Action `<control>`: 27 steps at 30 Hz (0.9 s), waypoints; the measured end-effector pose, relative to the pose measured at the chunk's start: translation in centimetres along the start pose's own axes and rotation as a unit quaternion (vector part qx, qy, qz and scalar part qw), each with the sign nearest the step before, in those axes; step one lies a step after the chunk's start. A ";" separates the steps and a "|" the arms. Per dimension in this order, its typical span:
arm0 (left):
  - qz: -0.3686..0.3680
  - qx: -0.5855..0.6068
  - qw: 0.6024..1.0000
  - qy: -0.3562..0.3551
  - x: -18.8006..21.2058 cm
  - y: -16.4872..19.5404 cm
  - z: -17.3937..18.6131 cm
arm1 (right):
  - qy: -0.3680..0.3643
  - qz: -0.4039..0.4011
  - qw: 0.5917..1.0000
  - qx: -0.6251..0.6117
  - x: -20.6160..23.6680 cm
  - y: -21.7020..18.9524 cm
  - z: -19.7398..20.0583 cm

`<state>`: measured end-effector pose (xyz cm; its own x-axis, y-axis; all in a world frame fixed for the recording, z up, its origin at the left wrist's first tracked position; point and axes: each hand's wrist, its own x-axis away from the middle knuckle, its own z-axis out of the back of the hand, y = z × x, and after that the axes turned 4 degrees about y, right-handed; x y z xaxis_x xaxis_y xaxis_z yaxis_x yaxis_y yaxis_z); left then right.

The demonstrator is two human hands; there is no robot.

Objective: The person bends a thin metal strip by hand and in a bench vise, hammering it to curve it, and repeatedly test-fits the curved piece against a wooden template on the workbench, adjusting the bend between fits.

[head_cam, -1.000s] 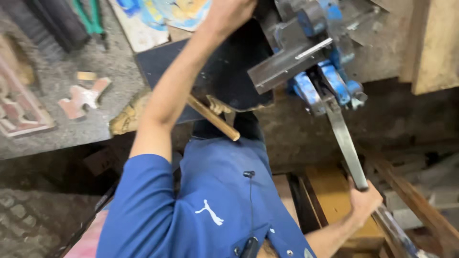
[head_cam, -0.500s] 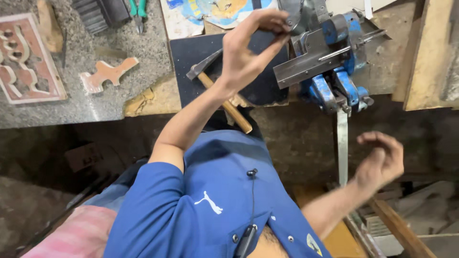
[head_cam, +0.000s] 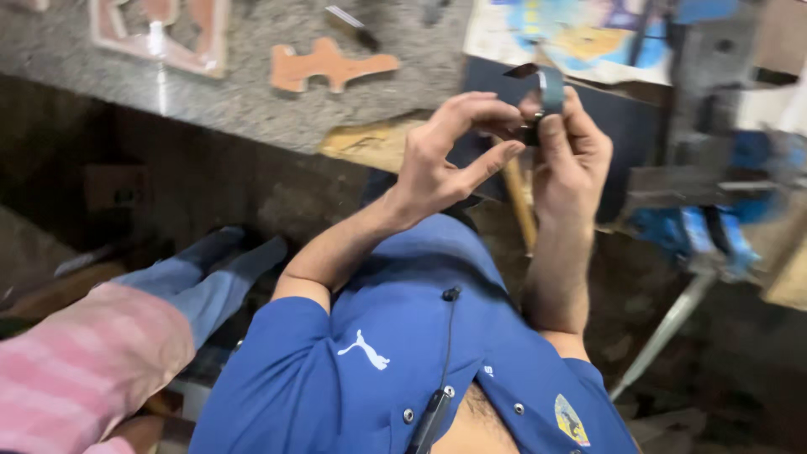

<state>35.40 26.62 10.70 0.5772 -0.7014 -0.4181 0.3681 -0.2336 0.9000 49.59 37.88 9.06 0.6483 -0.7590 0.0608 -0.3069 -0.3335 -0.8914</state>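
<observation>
Both hands up in front of chest, over edge of tabletop (head_cam: 210,101). Right hand (head_cam: 572,155) closed round a small bent metal strip (head_cam: 546,84), thumb and fingers pinching it; strip's curved top sticks out above the fingers, lower part hidden in the grip. Left hand (head_cam: 445,155) half open, fingers curled, index and thumb tips touching the strip's lower end beside the right hand. Strip is held in air above a dark sheet (head_cam: 626,134) lying on tabletop. Wooden hammer handle (head_cam: 521,206) shows between the wrists, head hidden. Blue bench vise (head_cam: 714,227) to the right, blurred, w/ its long handle (head_cam: 664,336) hanging down. Orange cut-out piece (head_cam: 328,65) lies on tabletop, well apart to the left.
</observation>
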 end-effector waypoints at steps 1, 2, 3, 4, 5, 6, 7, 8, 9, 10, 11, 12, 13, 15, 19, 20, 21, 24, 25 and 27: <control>-0.054 -0.043 0.998 -0.013 -0.3 -0.8 2.9 | 0.017 -0.046 0.998 -0.047 -0.5 1.5 -1.4; -0.043 -0.073 0.996 0.006 -0.7 -1.5 5.7 | -0.006 -0.082 0.994 -0.070 -1.0 2.9 -2.6; -0.031 -0.098 0.995 0.019 -1.0 -2.2 8.4 | -0.021 -0.115 0.989 -0.092 -1.6 4.3 -3.6; -0.024 -0.120 0.992 0.027 -1.5 -3.1 10.9 | -0.033 -0.141 0.983 -0.114 -2.1 5.9 -4.7; -0.019 -0.113 0.993 -0.009 -2.1 -4.1 13.5 | -0.052 -0.158 0.976 -0.139 -2.5 7.8 -6.0; -0.014 -0.107 0.993 -0.039 -2.6 -5.1 15.8 | -0.077 -0.176 0.968 -0.160 -3.1 9.5 -7.1; -0.001 -0.103 0.993 -0.062 -2.7 -5.8 17.8 | -0.105 -0.202 0.957 -0.181 -3.3 11.2 -8.1; -0.009 -0.117 0.990 -0.080 -2.8 -6.6 19.5 | -0.103 -0.221 0.948 -0.202 -3.6 12.9 -9.0; -0.015 -0.130 0.987 -0.097 -3.0 -7.5 20.9 | -0.101 -0.242 0.939 -0.222 -3.9 14.5 -9.9; -0.024 -0.142 0.983 -0.117 -3.0 -8.4 22.0 | -0.100 -0.260 0.930 -0.241 -3.7 15.9 -10.7; -0.018 -0.164 0.980 -0.112 -2.8 -9.2 22.8 | -0.099 -0.278 0.920 -0.259 -3.6 17.2 -11.5; -0.020 -0.186 0.977 -0.108 -2.6 -10.2 23.5 | -0.104 -0.291 0.911 -0.274 -3.9 18.2 -12.2; -0.022 -0.207 0.973 -0.103 -2.3 -11.1 24.1 | -0.084 -0.286 0.925 -0.238 -4.2 19.1 -12.9; -0.005 -0.246 0.965 -0.094 -1.5 -12.8 25.0 | -0.019 -0.260 0.959 -0.107 -4.0 20.8 -14.2; 0.043 -0.293 0.953 -0.070 1.1 -15.6 26.1 | 0.047 -0.130 0.953 0.271 -2.9 21.6 -15.9; 0.053 -0.298 0.951 -0.063 1.6 -16.3 26.2 | 0.014 -0.084 0.934 0.348 -2.9 21.8 -16.1; 0.058 -0.301 0.950 -0.056 2.1 -17.1 26.2 | -0.019 -0.033 0.906 0.422 -3.0 22.0 -16.3; 0.061 -0.313 0.946 -0.062 2.9 -19.0 26.0 | -0.079 0.057 0.815 0.571 -3.8 23.2 -16.7; 0.068 -0.321 0.942 -0.069 3.1 -19.4 25.9 | -0.098 0.071 0.787 0.605 -3.9 23.7 -17.0; 0.065 -0.324 0.941 -0.074 3.3 -20.2 25.5 | -0.095 0.072 0.760 0.639 -4.1 24.7 -17.2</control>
<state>11.27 11.89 -5.74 0.5576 -0.7931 -0.2451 0.6965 0.2863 0.6580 27.36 23.15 -5.46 0.7980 -0.6015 -0.0373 0.4643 0.6531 -0.5982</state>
